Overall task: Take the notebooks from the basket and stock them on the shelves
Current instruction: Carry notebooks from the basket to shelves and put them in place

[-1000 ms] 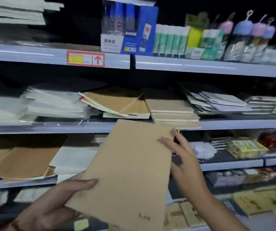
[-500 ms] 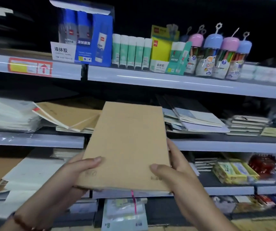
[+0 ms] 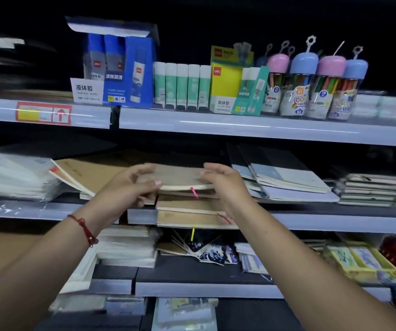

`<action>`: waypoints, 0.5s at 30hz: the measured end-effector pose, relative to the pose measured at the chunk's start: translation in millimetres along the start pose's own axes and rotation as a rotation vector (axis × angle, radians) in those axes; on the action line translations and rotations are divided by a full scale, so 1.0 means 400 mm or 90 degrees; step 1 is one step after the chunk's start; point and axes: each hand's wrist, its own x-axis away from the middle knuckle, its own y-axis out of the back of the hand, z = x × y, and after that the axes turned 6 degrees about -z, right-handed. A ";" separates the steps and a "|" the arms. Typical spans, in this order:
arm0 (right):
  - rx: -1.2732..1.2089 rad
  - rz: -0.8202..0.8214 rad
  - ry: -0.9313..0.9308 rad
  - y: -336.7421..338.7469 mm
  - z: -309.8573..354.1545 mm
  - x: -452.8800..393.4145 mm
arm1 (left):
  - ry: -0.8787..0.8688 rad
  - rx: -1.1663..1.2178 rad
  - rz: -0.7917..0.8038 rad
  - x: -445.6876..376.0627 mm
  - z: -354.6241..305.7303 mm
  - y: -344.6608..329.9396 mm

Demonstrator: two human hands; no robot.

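Observation:
A brown kraft notebook (image 3: pixel 179 179) with a pink ribbon marker lies flat on top of a stack of similar brown notebooks (image 3: pixel 189 212) on the middle shelf (image 3: pixel 323 222). My left hand (image 3: pixel 130 187) grips its left edge, thumb below and fingers on top. My right hand (image 3: pixel 220 185) holds its right edge the same way. Both arms reach forward to the shelf. The basket is out of view.
Leaning brown notebooks (image 3: pixel 89 174) sit left of the stack, wrapped white pads (image 3: pixel 12 175) farther left. Grey-blue notebooks (image 3: pixel 285 179) lie to the right. Glue bottles (image 3: pixel 118 72), glue sticks (image 3: pixel 182 86) and pen jars (image 3: pixel 311 84) fill the top shelf. Lower shelves hold assorted stationery.
The notebook went from being held upright in front of me to lying flat on the stack on the middle shelf. Both hands moved forward and up with it.

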 end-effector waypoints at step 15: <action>0.783 0.039 0.352 0.019 -0.097 -0.004 | -0.259 -0.552 -0.077 -0.020 0.100 0.000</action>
